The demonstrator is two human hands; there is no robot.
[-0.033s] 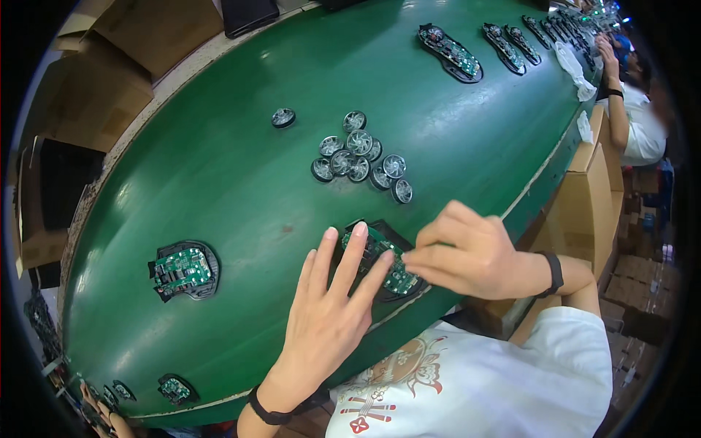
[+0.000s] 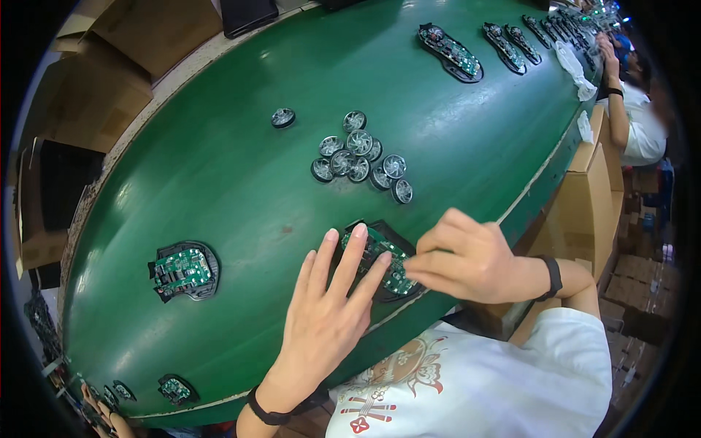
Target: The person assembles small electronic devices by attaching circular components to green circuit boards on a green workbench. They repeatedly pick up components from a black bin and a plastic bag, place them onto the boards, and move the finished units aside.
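Observation:
A green circuit board (image 2: 395,281) sits in a black, mouse-shaped base (image 2: 390,232) near the table's front edge. My left hand (image 2: 325,321) lies over its left part with fingers spread, the fingertips touching the board and base. My right hand (image 2: 475,263) is closed in a pinch at the board's right edge. Its fingertips hide whatever they may hold. Beyond my hands is a loose cluster of small black-rimmed wheels with silver spokes (image 2: 359,142). One more wheel (image 2: 282,118) lies apart to the left.
A similar base with board (image 2: 182,270) lies left on the green table (image 2: 241,212), another (image 2: 177,390) at lower left. Several more (image 2: 450,53) line the far right. Cardboard boxes (image 2: 577,212) stand beside the right edge. Other people's hands (image 2: 607,55) show at far right and lower left.
My right hand has shifted slightly to the right and toward me. My left hand and the board stay nearly in place.

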